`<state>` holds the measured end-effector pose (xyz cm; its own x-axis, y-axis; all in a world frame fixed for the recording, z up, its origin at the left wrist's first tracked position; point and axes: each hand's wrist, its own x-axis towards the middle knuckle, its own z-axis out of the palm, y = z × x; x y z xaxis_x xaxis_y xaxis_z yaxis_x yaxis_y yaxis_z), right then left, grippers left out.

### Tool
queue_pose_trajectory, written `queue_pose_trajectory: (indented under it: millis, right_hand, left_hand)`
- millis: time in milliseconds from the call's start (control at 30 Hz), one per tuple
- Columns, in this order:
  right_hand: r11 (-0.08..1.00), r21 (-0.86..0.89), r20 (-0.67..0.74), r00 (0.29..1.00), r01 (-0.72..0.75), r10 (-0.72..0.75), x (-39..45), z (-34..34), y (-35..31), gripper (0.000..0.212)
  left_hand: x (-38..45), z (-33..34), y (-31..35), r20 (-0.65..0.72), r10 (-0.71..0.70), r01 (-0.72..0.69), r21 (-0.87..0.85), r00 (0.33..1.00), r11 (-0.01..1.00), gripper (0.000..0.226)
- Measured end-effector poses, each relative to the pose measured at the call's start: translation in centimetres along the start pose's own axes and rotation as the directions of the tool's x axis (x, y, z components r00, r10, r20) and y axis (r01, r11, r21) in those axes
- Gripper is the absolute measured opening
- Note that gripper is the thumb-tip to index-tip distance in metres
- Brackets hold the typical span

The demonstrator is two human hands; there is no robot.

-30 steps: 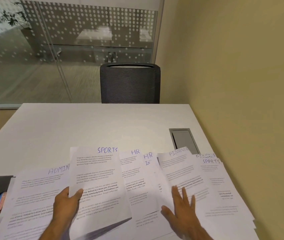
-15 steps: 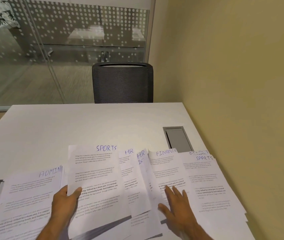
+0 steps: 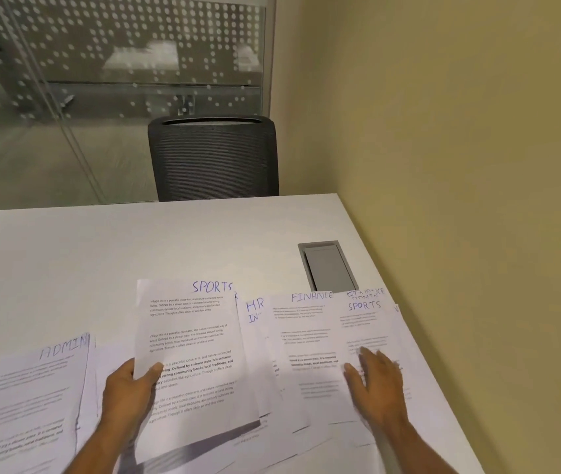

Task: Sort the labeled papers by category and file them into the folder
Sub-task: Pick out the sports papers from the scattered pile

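Printed sheets with handwritten blue labels lie fanned over the near part of the white table (image 3: 108, 254). My left hand (image 3: 128, 395) grips a sheet labeled SPORTS (image 3: 197, 336) by its left edge, thumb on top, the sheet lifted slightly. An ADMIN sheet (image 3: 29, 388) lies at the left. An HR sheet (image 3: 256, 323), a FINANCE sheet (image 3: 306, 333) and a second SPORTS sheet (image 3: 366, 323) overlap at the right. My right hand (image 3: 376, 384) rests with straight fingers on that second SPORTS sheet. The folder is out of frame.
A grey cable hatch (image 3: 326, 266) is set into the table behind the papers. A dark mesh chair (image 3: 214, 159) stands at the far edge. The beige wall (image 3: 460, 165) runs along the table's right side. A glass partition (image 3: 67, 80) is behind.
My right hand has slid rightward from the FINANCE sheet onto the right SPORTS sheet. The camera has turned to the right, and the folder at the left edge has left the view.
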<state>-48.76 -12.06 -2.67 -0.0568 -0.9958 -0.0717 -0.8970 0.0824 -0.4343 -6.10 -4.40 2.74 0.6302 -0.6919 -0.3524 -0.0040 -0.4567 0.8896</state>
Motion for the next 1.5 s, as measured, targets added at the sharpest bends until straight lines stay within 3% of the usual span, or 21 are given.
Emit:
queue_pose_trajectory:
  millis: [133, 267, 367, 467, 600, 733, 867, 1200, 1367, 1500]
  right_hand:
    - [0.972, -0.038, -0.071, 0.971, -0.232, 0.229, 2.6, -2.8, 1.7, 0.053]
    - [0.89, -0.069, 0.031, 0.891, -0.45, 0.453, 4.9, -4.4, 3.2, 0.082]
    - [0.874, -0.039, 0.072, 0.871, -0.484, 0.486, 6.1, -4.4, 4.1, 0.096]
    - [0.862, 0.002, 0.087, 0.859, -0.506, 0.504, 6.7, -4.4, 4.3, 0.092]
    - [0.9, -0.01, -0.008, 0.9, -0.436, 0.436, 6.3, -4.4, 4.0, 0.074]
    - [0.897, 0.149, 0.059, 0.909, -0.416, 0.412, 5.7, -4.8, 3.1, 0.062]
    - [0.921, 0.127, 0.033, 0.929, -0.369, 0.367, 5.8, -5.6, 3.2, 0.011]
    - [0.984, -0.026, -0.216, 0.962, -0.174, 0.165, 8.1, -13.2, -1.0, 0.024]
    - [0.991, 0.133, -0.391, 0.916, -0.034, 0.084, 8.2, -17.1, -5.8, 0.013]
    - [0.913, 0.399, -0.383, 0.921, 0.088, 0.078, 7.7, -18.7, -10.1, 0.005]
  left_hand:
    - [0.2, 1.2, 0.3, 0.007, 0.007, -0.007, 0.015, 1.0, 1.0, 0.014]
    - [0.8, 2.4, -0.2, 0.028, -0.015, 0.015, 0.006, 0.999, 1.0, 0.019]
    - [0.9, 3.3, -0.4, 0.029, -0.025, 0.025, -0.001, 0.999, 1.0, 0.019]
    - [1.0, 3.6, -0.8, 0.021, -0.026, 0.026, -0.002, 0.999, 1.0, 0.018]
    - [1.0, 3.9, -1.3, 0.015, -0.029, 0.029, 0.003, 0.999, 1.0, 0.019]
    - [0.6, 4.1, -1.3, 0.013, -0.025, 0.025, 0.015, 1.0, 1.0, 0.019]
    - [0.3, 4.2, -1.2, 0.022, -0.029, 0.028, 0.042, 0.999, 0.999, 0.018]
    - [-0.4, 4.0, -0.2, 0.037, -0.003, 0.0, 0.07, 0.999, 0.998, 0.018]
    - [-0.8, 3.6, 0.3, 0.01, -0.007, 0.006, 0.081, 1.0, 0.997, 0.014]
    - [-1.1, 3.2, 0.4, 0.012, 0.005, -0.006, 0.035, 1.0, 0.999, 0.017]
